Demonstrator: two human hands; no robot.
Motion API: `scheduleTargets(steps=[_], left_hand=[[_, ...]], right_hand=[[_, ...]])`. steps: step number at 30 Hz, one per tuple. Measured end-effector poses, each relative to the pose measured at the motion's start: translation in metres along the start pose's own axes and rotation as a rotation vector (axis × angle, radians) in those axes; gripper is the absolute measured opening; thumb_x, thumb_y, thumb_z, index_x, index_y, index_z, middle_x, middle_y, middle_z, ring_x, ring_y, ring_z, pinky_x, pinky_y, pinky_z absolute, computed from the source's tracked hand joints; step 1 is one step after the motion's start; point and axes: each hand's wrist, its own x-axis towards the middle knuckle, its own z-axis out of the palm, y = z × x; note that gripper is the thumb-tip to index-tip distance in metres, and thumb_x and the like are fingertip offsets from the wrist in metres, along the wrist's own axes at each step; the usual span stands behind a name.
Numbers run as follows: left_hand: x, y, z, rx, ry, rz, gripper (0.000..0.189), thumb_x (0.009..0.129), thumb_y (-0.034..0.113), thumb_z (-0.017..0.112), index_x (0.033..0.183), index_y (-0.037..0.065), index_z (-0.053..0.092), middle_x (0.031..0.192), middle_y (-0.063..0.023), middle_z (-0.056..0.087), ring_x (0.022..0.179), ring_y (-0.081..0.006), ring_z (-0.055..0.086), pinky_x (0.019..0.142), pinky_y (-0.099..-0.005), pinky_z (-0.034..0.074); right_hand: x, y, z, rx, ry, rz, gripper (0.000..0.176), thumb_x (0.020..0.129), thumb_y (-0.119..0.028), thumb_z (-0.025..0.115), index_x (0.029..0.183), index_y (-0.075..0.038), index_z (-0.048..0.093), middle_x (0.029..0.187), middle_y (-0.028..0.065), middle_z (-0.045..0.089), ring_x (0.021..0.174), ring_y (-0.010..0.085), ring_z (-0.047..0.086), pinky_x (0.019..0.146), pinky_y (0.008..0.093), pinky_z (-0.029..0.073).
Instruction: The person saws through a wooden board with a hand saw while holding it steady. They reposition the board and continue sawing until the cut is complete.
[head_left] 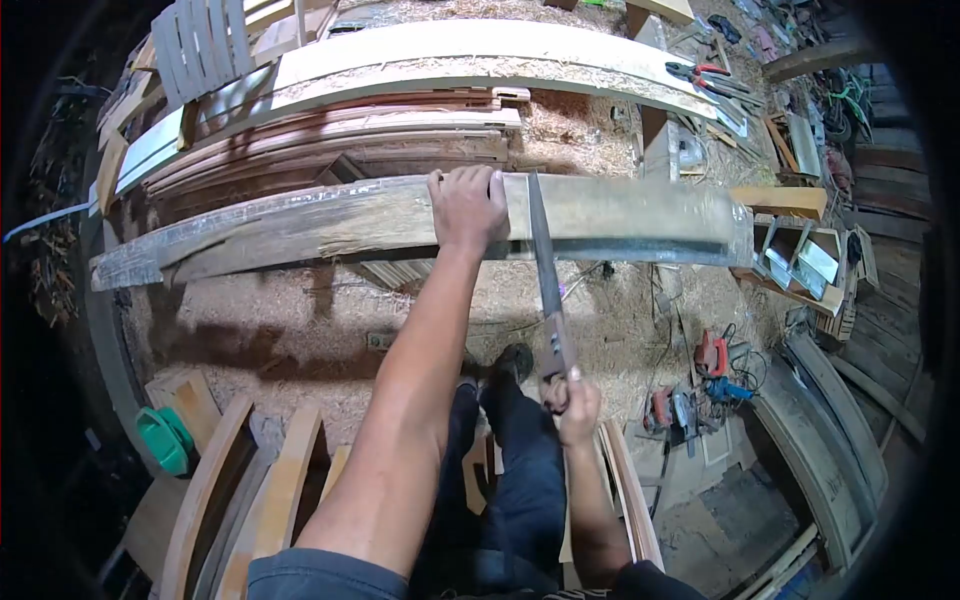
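A long weathered plank (370, 222) lies across the view at mid-height. My left hand (469, 208) presses on its top face near the middle, fingers curled over the far edge and thumb alongside. Just right of that hand, a hand saw (545, 260) crosses the plank, its tip at the far edge and its blade running back toward me. My right hand (574, 405) is closed around the saw's handle, low and right of centre, below the plank's near edge. Whether the blade has cut into the wood cannot be made out.
Behind lies a pale board (450, 45) with pliers (700, 72) at its right end. A wooden box (800, 262) stands under the plank's right end. Power tools (712, 355) lie on the sawdust floor at right. A green container (163, 440) sits at lower left.
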Motion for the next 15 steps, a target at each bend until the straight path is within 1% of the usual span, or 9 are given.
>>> scheduleTargets(steps=[2, 4, 6, 7, 8, 9, 10, 12, 15], left_hand=[[0.0, 0.0, 0.006, -0.02, 0.054, 0.123, 0.027, 0.095, 0.032, 0.052, 0.099, 0.012, 0.071, 0.107, -0.0046, 0.071, 0.108, -0.021, 0.062, 0.109, -0.051, 0.029], [0.002, -0.004, 0.009, -0.004, 0.039, 0.131, 0.027, 0.095, 0.032, 0.053, 0.1, 0.013, 0.07, 0.108, -0.0034, 0.071, 0.109, -0.0205, 0.062, 0.11, -0.05, 0.029], [0.002, 0.005, 0.001, 0.071, 0.028, 0.115, 0.027, 0.092, 0.029, 0.057, 0.105, 0.012, 0.073, 0.11, -0.0054, 0.072, 0.107, -0.0213, 0.064, 0.108, -0.0456, 0.032], [0.004, 0.01, -0.005, 0.054, -0.02, 0.099, 0.027, 0.092, 0.03, 0.056, 0.105, 0.011, 0.072, 0.11, -0.0067, 0.071, 0.108, -0.0226, 0.062, 0.107, -0.0458, 0.032], [0.01, 0.012, -0.005, 0.057, -0.023, 0.099, 0.027, 0.092, 0.03, 0.056, 0.105, 0.011, 0.072, 0.11, -0.0067, 0.071, 0.108, -0.0226, 0.062, 0.107, -0.0458, 0.032], [0.009, 0.012, -0.006, 0.073, -0.03, 0.091, 0.028, 0.092, 0.03, 0.056, 0.105, 0.011, 0.072, 0.11, -0.0071, 0.071, 0.108, -0.0233, 0.062, 0.106, -0.0459, 0.032], [0.006, 0.012, -0.006, 0.087, -0.041, 0.08, 0.028, 0.093, 0.03, 0.055, 0.105, 0.011, 0.072, 0.109, -0.0074, 0.07, 0.107, -0.024, 0.062, 0.105, -0.0459, 0.032], [0.01, 0.011, -0.004, 0.072, -0.032, 0.072, 0.029, 0.092, 0.032, 0.055, 0.104, 0.011, 0.071, 0.109, -0.0072, 0.069, 0.108, -0.0235, 0.06, 0.106, -0.0469, 0.032], [0.008, 0.008, -0.002, 0.073, -0.032, 0.066, 0.03, 0.09, 0.033, 0.056, 0.104, 0.01, 0.07, 0.109, -0.0071, 0.068, 0.109, -0.0232, 0.059, 0.107, -0.0473, 0.032]], right_hand=[[0.008, -0.007, 0.027, -0.016, 0.13, 0.054, 0.049, 0.106, -0.029, 0.047, 0.062, -0.008, 0.041, 0.057, -0.002, 0.041, 0.049, 0.0076, 0.037, 0.046, 0.0265, 0.03], [0.047, -0.002, 0.05, 0.143, 0.079, 0.073, 0.049, 0.106, -0.03, 0.048, 0.062, -0.008, 0.042, 0.057, -0.0026, 0.041, 0.05, 0.0071, 0.037, 0.047, 0.0265, 0.029], [0.08, -0.016, 0.085, -0.047, 0.216, -0.03, 0.049, 0.105, -0.031, 0.048, 0.063, -0.006, 0.043, 0.056, -0.0031, 0.041, 0.05, 0.0075, 0.036, 0.047, 0.0275, 0.028], [0.072, -0.012, 0.089, -0.118, 0.201, -0.015, 0.05, 0.106, -0.035, 0.047, 0.063, -0.011, 0.035, 0.056, -0.0056, 0.033, 0.049, 0.0068, 0.032, 0.046, 0.0279, 0.024], [0.041, 0.004, 0.077, -0.226, 0.28, 0.053, 0.048, 0.106, -0.033, 0.046, 0.064, -0.012, 0.035, 0.057, -0.0054, 0.034, 0.05, 0.0069, 0.033, 0.047, 0.0277, 0.024], [0.0, 0.03, 0.064, -0.239, 0.309, 0.012, 0.047, 0.106, -0.031, 0.045, 0.064, -0.012, 0.035, 0.058, -0.0047, 0.036, 0.051, 0.0066, 0.035, 0.047, 0.0256, 0.026], [-0.03, 0.016, 0.069, -0.028, 0.28, 0.073, 0.045, 0.105, -0.029, 0.044, 0.064, -0.012, 0.035, 0.058, -0.004, 0.036, 0.052, 0.0062, 0.037, 0.048, 0.0229, 0.028], [-0.051, -0.003, 0.069, -0.109, 0.273, 0.091, 0.047, 0.105, -0.03, 0.044, 0.063, -0.012, 0.035, 0.057, -0.0046, 0.036, 0.048, 0.0055, 0.034, 0.047, 0.0224, 0.028], [0.046, 0.014, 0.07, -0.15, 0.262, 0.069, 0.048, 0.104, -0.035, 0.047, 0.065, -0.008, 0.043, 0.058, -0.005, 0.04, 0.051, 0.0057, 0.036, 0.048, 0.0252, 0.027]])
